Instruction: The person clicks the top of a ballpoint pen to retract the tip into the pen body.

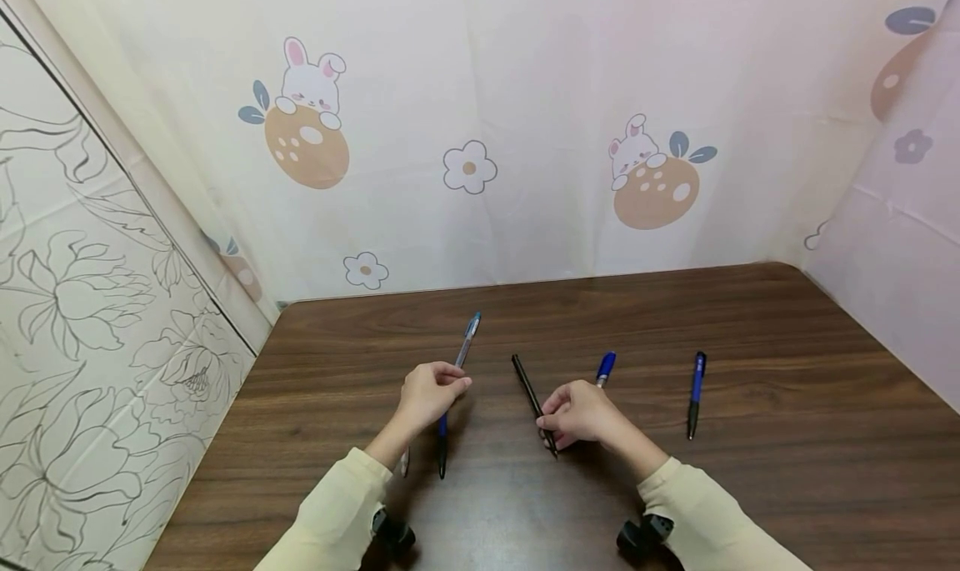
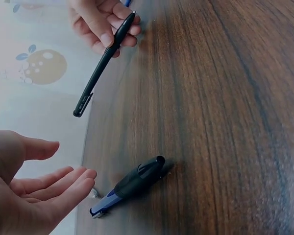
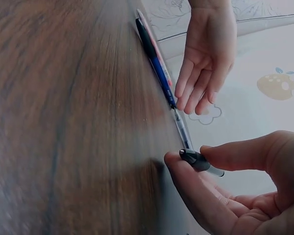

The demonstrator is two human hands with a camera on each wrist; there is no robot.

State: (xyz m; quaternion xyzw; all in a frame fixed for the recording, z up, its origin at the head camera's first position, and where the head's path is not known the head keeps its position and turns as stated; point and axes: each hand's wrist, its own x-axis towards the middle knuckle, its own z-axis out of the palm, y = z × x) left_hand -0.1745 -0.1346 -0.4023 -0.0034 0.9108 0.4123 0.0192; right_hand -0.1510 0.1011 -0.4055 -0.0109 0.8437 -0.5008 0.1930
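My right hand [image 1: 583, 413] pinches a slim black pen [image 1: 525, 381] between thumb and fingers. In the left wrist view the black pen [image 2: 95, 78] slants, its clip end pointing down. My left hand [image 1: 431, 398] is over the left pens, with thumb and fingers apart and nothing between them in the left wrist view. Beneath it lies a blue pen with a black grip [image 1: 442, 448], partly covered. A clear pen with a light blue cap [image 1: 470, 331] extends beyond its fingers. Part of a pale pen [image 1: 405, 463] shows beside the wrist.
A blue-capped pen [image 1: 606, 366] lies partly hidden behind my right hand. Farther right is a blue and black pen [image 1: 697, 394]. The brown wooden table [image 1: 780, 371] meets a printed curtain [image 1: 540, 221] along its back edge.
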